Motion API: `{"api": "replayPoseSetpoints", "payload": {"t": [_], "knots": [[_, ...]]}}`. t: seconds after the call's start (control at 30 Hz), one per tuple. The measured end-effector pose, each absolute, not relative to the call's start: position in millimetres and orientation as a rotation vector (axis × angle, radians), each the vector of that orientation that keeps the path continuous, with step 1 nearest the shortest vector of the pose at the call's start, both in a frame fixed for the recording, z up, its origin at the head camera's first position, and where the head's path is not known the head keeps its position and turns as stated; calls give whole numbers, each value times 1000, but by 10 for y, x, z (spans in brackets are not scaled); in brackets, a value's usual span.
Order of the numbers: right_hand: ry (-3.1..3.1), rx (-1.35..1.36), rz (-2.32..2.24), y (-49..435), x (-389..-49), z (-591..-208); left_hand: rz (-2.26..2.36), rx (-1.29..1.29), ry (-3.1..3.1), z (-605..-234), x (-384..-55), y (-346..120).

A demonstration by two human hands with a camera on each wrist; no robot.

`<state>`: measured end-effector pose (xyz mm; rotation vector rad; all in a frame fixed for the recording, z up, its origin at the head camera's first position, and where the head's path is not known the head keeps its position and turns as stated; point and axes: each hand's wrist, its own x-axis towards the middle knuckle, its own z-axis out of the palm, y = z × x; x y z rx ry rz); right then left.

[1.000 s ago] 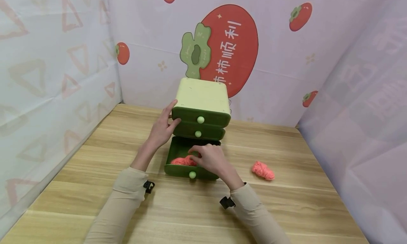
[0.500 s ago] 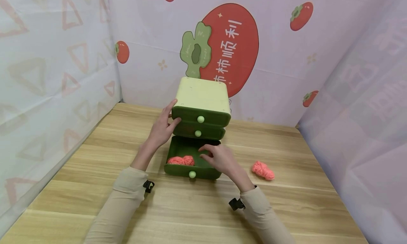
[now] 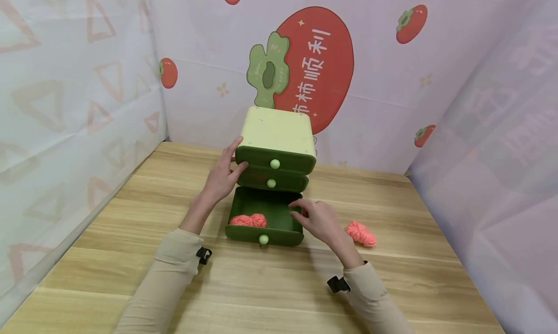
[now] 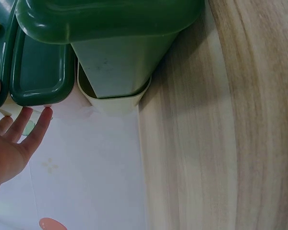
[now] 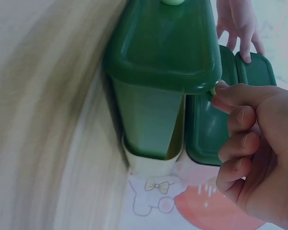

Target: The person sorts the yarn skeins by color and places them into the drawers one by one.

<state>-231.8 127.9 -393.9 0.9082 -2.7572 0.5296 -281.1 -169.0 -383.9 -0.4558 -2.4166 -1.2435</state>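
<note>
A small chest of drawers [image 3: 279, 130] with a cream body and dark green fronts stands near the back wall. Its bottom drawer [image 3: 263, 233] is pulled out, and coral yarn [image 3: 248, 220] lies at its front left. My left hand [image 3: 221, 176] rests against the chest's upper left side, thumb near the front corner and fingers extended. At the drawer's right edge, my right hand [image 3: 320, 220] hovers with loosely bent fingers and nothing visible in them; its curled fingers show in the right wrist view. Another bundle of coral yarn [image 3: 361, 234] lies on the table to the right.
The two upper drawers [image 3: 289, 181] are closed, with round pale green knobs. Wood-grain table [image 3: 261, 295] surface surrounds the chest. Printed cloth walls [image 3: 200, 48] stand at the left, back and right.
My right hand has let go of the yarn in the drawer and moved right, to the drawer's right edge. The left hand has stayed on the chest.
</note>
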Motion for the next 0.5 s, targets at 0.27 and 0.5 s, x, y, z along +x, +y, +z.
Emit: {"api": "replayPoseSetpoints", "payload": {"t": [0.27,0.5], "knots": [[-2758,843,561,1471,-2302,-4032,-1263,-456,-2415,-3854,-2808,-1667],[-2818,745,503,1672,-2317,-4064,-1285,-428,-2410,-3871,-2804,-1660]]}}
